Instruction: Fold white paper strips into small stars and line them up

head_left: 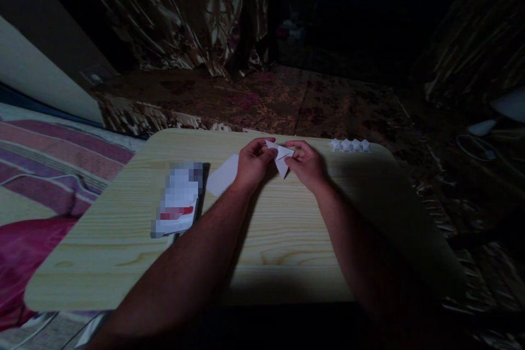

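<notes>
Between my two hands is a piece of folded white paper (283,159) with pointed, triangular flaps, held above the far half of the wooden table (287,229). My left hand (255,163) pinches its left side between thumb and fingers. On the right side, my right hand (307,164) grips another flap the same way. A flat sheet of white paper (222,176) lies on the table beside my left hand, partly covered by it. Toward the far right edge stands a row of several small white folded paper pieces (350,145).
A phone-like flat object (178,197), its face blurred out, lies on the left of the table. A striped bed cover (61,158) and a pink cloth (28,262) are at the left. Patterned cloth (254,95) and curtains (205,11) lie beyond. A lamp (508,105) is at far right.
</notes>
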`<state>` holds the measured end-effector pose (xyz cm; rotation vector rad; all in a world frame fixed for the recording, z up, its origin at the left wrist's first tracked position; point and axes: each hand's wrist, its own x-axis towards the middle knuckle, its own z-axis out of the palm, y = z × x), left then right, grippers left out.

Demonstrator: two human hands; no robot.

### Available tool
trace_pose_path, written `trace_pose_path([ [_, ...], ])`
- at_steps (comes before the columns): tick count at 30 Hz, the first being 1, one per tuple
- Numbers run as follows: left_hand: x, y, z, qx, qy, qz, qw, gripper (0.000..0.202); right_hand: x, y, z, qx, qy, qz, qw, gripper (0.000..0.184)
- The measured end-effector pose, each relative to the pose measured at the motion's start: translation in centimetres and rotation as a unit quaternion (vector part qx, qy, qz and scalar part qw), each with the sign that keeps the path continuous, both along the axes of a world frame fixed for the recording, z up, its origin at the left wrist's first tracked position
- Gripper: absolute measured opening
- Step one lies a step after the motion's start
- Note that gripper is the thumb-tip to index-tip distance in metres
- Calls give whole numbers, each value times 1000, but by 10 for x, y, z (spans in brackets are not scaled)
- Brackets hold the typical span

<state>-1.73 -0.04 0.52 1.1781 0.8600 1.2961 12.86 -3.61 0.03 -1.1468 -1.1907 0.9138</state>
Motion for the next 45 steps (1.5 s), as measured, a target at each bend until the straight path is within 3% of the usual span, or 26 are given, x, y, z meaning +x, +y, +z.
trace_pose_path([
  [6,2,-3,1,7,9,-27,1000,41,-3,4,-3,14,31,-11,999,26],
  [12,6,-7,2,2,-32,-123,992,69,-2,2,1,-31,12,-52,998,18],
  [22,5,-8,-2,20,2,-147,989,81,-1,0,2,-41,7,-66,997,16],
  [29,2,-4,-6,62,117,-86,987,45,1,-2,4,-52,-43,-63,996,28],
  [33,2,-4,-5,95,158,-66,981,35,1,2,-2,-9,-53,-46,997,17],
  [37,0,-5,-5,139,209,-85,964,32,1,5,-5,32,-35,-45,998,31],
  [41,-3,-5,-6,156,259,-104,948,36,2,2,0,0,-29,-49,998,28],
  [45,-4,-5,-5,145,242,-120,952,38,7,-1,3,-38,3,-32,999,27],
])
